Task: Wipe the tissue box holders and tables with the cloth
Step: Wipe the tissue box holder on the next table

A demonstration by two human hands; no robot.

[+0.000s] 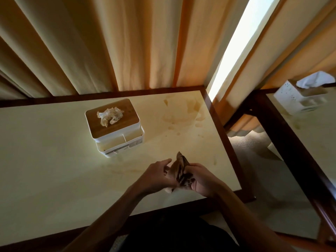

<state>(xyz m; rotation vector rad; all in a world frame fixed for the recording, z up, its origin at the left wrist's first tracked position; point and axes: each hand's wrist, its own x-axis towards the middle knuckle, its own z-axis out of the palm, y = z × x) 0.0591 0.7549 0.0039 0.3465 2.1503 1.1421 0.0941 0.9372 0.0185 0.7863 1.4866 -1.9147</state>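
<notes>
A white tissue box holder (116,135) with a wooden lid and a tissue sticking out stands on the cream table (45,160), towards its far middle. Above the table's near right part, both my hands hold a bunched brown striped cloth (180,170). My left hand (158,177) grips its left side and my right hand (200,179) grips its right side. Wet smears mark the table top to the right of the holder. A second white tissue box holder (298,99) stands on another table (312,142) at the far right.
Beige curtains (127,42) hang right behind both tables, with a bright gap between them. A carpeted gap (254,160) separates the two tables. Both tables have dark wooden edges.
</notes>
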